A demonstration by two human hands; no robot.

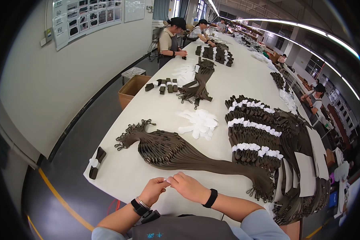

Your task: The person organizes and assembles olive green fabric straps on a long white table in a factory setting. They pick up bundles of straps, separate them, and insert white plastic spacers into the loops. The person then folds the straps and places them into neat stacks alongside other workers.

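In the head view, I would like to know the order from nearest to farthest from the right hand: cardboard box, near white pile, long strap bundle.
From the right hand:
1. Long strap bundle: just ahead.
2. Near white pile: beyond the bundle.
3. Cardboard box: far left, beside the table.

Factory workshop, long white worktable [252,82], brown straps [172,150], co-workers [170,42], strip lights [300,26]

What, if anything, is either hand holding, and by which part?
That cannot be told: the left hand and right hand meet at the fingertips, hiding anything small between them.
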